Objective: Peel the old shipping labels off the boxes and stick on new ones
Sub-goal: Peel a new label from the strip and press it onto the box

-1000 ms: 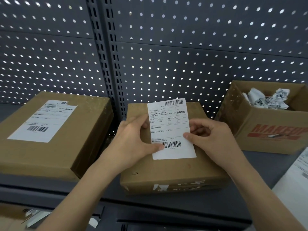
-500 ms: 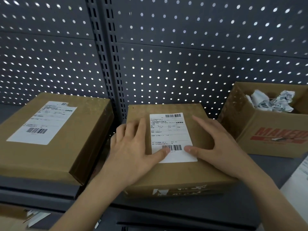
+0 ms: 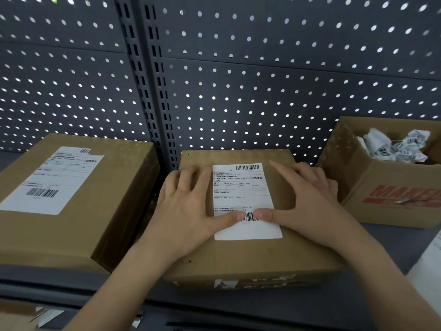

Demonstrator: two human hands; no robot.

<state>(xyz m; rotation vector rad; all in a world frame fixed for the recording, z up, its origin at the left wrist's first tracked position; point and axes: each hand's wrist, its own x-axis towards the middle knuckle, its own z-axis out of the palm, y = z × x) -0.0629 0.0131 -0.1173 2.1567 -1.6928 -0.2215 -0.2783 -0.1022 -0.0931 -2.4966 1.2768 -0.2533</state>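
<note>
while both hands' fingers (image 3: 191, 187) press flat, spread on label (image 3: 243, 187) | open box (image 3: 381, 187): crumpled labels (image 3: 393, 146)

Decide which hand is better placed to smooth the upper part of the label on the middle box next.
Left, marginally. The left hand lies flat along the label, fingers bordering its upper edge. The right hand splays wider, fingers away from it. Both thumbs press the lower barcode.

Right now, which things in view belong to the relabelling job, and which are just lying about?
Belongs to the job:
- middle box with label, pressed by left hand and right hand
- left box, with its own label
- open box holding crumpled labels

Lying about:
- white sheet, far right
- pegboard
</note>
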